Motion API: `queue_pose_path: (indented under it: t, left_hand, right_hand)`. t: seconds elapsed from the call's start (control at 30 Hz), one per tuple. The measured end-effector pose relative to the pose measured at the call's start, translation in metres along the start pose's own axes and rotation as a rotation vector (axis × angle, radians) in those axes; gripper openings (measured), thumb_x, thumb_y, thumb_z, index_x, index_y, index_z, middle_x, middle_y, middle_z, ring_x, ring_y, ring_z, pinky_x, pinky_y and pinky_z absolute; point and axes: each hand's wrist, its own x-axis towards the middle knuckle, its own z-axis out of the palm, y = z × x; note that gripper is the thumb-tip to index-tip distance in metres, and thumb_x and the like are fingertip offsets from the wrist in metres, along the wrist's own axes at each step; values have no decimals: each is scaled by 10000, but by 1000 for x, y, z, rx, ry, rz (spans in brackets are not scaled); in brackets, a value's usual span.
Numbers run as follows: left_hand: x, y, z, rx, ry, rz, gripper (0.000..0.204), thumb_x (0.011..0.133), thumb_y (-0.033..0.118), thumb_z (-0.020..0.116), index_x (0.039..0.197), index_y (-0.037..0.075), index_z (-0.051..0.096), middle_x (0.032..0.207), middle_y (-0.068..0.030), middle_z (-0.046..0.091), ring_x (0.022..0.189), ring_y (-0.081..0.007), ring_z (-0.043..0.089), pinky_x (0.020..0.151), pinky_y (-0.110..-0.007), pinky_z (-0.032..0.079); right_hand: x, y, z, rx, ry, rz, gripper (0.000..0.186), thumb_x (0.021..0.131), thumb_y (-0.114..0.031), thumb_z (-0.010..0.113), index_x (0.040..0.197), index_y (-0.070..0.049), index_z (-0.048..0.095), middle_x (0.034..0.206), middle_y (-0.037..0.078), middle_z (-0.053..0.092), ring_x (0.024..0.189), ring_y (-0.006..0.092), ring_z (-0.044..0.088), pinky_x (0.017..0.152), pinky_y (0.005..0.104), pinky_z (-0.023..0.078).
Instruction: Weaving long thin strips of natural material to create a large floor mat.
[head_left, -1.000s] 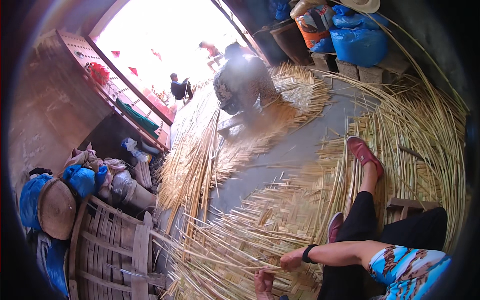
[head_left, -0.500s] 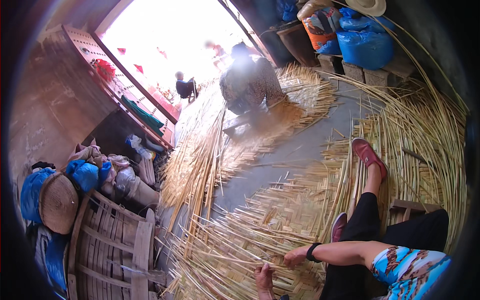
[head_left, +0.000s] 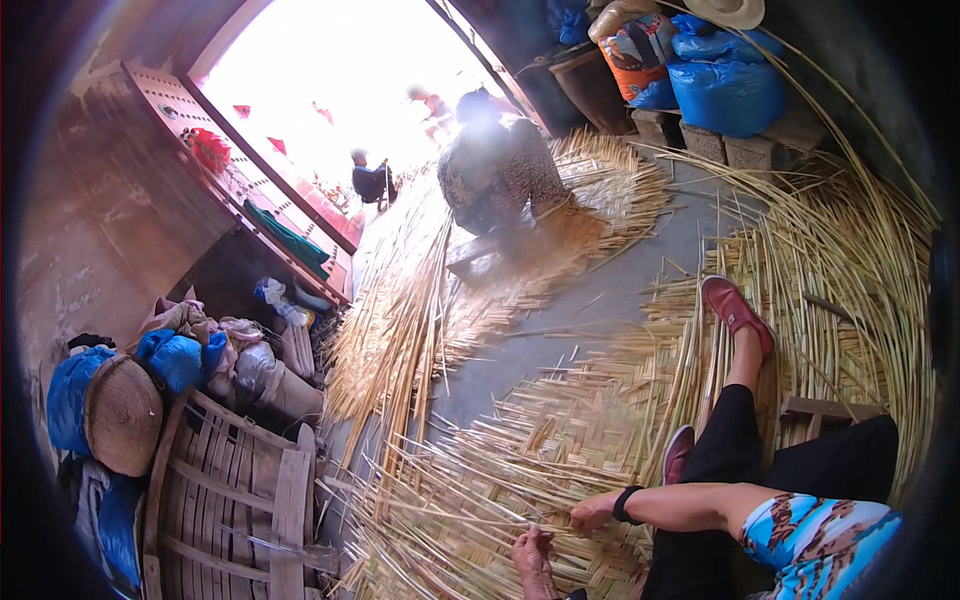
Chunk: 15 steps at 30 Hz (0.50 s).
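Observation:
A large mat of pale split reeds [head_left: 560,420], woven in a slanting pattern, spreads across the floor before me, with loose reed ends fanning out on its left. My left hand [head_left: 533,562] is low in the view, thumb and fingers pinched on a thin reed strip [head_left: 480,522] above the weave. Just right of it, my right hand [head_left: 596,511], a black band at its wrist, reaches down to the mat with its fingers closed. What lies between those fingers is too small to make out.
Another person [head_left: 500,170] crouches on a second reed mat [head_left: 400,330] beyond a grey floor strip. A wooden slatted frame [head_left: 220,490] and bagged bundles stand at left. Blue bags [head_left: 725,95] sit on blocks at upper right. Long loose reeds [head_left: 850,290] lie at right.
My hands have barely moved; the left is still pinching by the right, its wrist slightly turned. The view has shifted a little.

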Motion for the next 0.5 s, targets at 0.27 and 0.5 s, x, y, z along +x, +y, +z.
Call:
queue_pose_path:
  t: [0.27, 0.5]
  left_hand:
    - [-10, -1, 8, -178, -37, 70, 102, 895, 136, 664, 891, 39, 631, 804, -103, 690, 716, -228, 672, 607, -344, 549]
    - [-8, 25, 1, -95, -174, -49, 168, 919, 202, 636, 862, 44, 641, 795, -118, 695, 677, -210, 666, 573, -311, 526]
  right_hand:
    - [-12, -14, -4, 32, 22, 77, 166, 734, -160, 580, 735, -5, 640, 609, 99, 592, 547, 222, 562, 508, 388, 426]
    - [-6, -11, -7, -106, -54, 55, 211, 839, -177, 557, 887, 3, 657, 685, 92, 621, 602, 208, 585, 557, 368, 456]
